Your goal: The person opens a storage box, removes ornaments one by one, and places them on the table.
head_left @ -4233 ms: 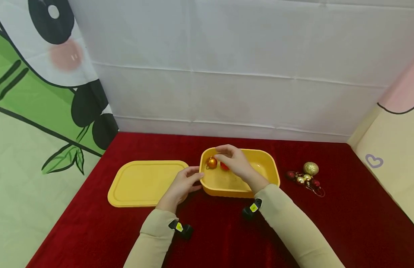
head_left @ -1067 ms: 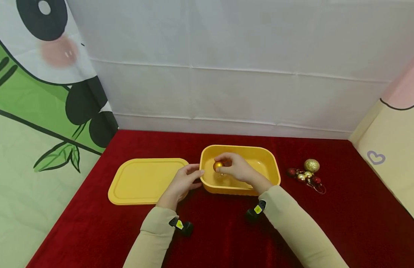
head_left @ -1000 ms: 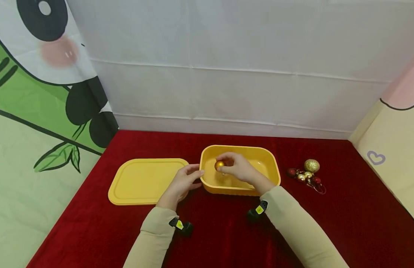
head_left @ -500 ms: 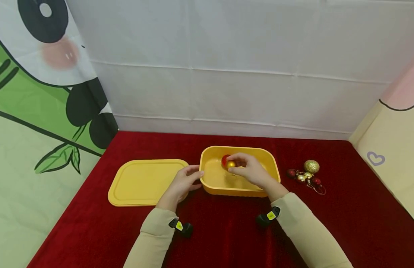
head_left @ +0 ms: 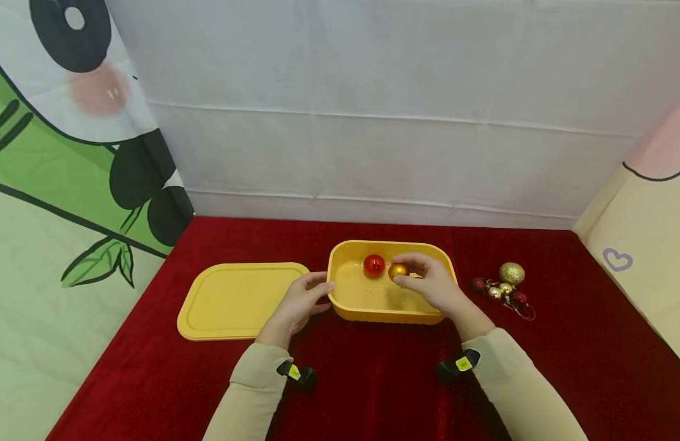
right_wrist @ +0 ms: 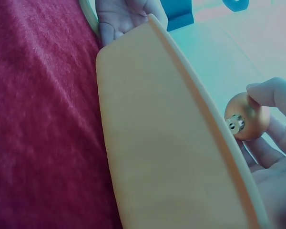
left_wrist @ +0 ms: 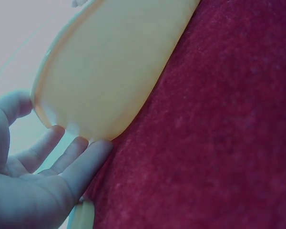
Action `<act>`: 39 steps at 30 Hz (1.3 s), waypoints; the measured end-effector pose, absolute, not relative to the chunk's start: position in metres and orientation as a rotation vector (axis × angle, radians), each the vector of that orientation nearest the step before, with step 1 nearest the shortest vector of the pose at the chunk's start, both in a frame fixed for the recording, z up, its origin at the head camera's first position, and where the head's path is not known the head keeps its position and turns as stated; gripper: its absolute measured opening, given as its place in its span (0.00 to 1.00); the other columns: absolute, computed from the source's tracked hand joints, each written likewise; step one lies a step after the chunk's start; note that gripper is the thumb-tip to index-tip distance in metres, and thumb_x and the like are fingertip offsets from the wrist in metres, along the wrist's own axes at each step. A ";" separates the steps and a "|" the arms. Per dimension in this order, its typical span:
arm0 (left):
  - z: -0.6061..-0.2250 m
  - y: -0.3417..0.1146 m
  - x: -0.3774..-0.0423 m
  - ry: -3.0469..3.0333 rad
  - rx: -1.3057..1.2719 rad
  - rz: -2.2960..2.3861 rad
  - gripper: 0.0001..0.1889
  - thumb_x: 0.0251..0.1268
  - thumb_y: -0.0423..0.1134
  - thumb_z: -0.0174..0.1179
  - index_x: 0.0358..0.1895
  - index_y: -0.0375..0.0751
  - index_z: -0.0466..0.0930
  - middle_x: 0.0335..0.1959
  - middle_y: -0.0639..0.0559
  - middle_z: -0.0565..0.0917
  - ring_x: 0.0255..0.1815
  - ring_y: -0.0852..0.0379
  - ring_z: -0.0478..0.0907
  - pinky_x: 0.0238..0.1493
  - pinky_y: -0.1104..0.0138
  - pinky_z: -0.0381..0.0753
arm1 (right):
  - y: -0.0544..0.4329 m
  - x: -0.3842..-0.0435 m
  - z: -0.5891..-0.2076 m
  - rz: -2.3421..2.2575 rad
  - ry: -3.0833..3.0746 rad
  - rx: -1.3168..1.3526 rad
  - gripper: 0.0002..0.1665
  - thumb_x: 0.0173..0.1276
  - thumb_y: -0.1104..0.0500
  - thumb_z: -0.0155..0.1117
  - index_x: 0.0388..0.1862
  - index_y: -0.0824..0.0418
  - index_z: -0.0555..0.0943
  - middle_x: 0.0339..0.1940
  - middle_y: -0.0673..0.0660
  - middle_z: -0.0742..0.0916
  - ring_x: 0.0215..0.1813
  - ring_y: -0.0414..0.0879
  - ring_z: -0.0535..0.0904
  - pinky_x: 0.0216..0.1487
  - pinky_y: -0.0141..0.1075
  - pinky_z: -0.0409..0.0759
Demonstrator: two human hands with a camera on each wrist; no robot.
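Note:
In the head view, my right hand (head_left: 433, 285) pinches a shiny gold Christmas ball (head_left: 398, 271) between thumb and fingers, over the right half of a yellow plastic box (head_left: 367, 316). The right wrist view shows the metal cap of the gold ball (right_wrist: 248, 117) facing the box wall. A shiny red Christmas ball (head_left: 374, 266) sits inside the box, left of the gold one. My left hand (head_left: 300, 303) holds the box at its left end, thumb at the rim. Its fingertips touch the outer wall in the left wrist view, where the left hand (left_wrist: 43, 176) is close up.
A flat yellow lid (head_left: 237, 300) lies left of the box on the red cloth (head_left: 362, 380). Right of the box is a cluster of small red and gold balls (head_left: 499, 291) beside a larger glittery gold ball (head_left: 511, 274). A white backdrop (head_left: 395, 159) rises behind the table.
Earlier the gold ball lay at the box's left end; my right hand has picked it up and carried it rightward. The red ball now shows fully. My left hand has stayed put.

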State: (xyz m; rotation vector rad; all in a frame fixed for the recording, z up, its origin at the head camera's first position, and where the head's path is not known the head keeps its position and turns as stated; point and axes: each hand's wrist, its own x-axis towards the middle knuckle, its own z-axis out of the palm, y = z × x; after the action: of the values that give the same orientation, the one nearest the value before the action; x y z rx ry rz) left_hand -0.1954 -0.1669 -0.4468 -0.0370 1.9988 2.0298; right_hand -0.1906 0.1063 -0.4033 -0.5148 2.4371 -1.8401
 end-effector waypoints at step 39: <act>-0.450 -0.172 -0.190 2.012 -0.026 2.009 0.22 0.67 0.40 0.56 0.63 0.37 0.69 0.60 0.40 0.74 0.54 0.48 0.77 0.53 0.55 0.81 | 0.194 -0.151 -0.410 -2.474 2.238 -0.389 0.15 0.62 0.75 0.59 0.46 0.64 0.81 0.41 0.46 0.85 0.40 0.37 0.82 0.36 0.25 0.82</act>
State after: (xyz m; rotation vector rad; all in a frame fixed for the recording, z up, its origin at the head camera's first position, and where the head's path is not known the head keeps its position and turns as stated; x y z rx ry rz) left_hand -0.1904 -0.1724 -0.4502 -0.0262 2.0121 2.0094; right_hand -0.1505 0.1944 -0.4096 -0.3889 2.2384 -2.4739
